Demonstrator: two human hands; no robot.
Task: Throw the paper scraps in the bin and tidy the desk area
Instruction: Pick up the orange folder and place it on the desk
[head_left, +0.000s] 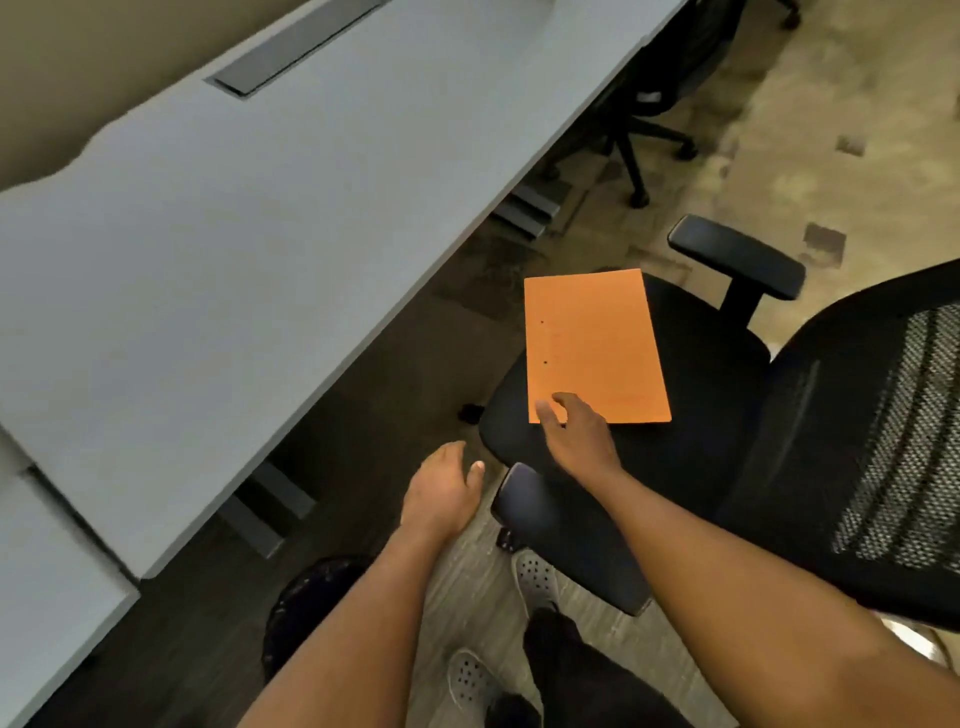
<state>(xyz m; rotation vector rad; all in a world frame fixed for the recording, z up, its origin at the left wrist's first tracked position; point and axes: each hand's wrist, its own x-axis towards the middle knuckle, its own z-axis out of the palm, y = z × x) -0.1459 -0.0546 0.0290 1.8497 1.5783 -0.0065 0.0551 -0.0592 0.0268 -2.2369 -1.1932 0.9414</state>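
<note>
An orange folder (592, 348) lies on the seat of a black office chair (696, 447) beside the desk. My right hand (574, 436) pinches the folder's near left corner, with thumb and forefinger on top of it. Left of the chair's near armrest, my left hand (441, 493) hovers over the floor with loosely curled fingers and nothing in it. A round black mesh bin (306, 603) stands on the floor under the desk's edge, partly hidden by my left forearm. No paper scraps show.
The long grey desk (234, 249) runs along the left, with a cable slot (291, 47) at the back. A second black chair (654, 104) stands further along. The chair's near armrest (550, 525) sits between my arms. My feet in grey shoes (535, 577) are on the floor.
</note>
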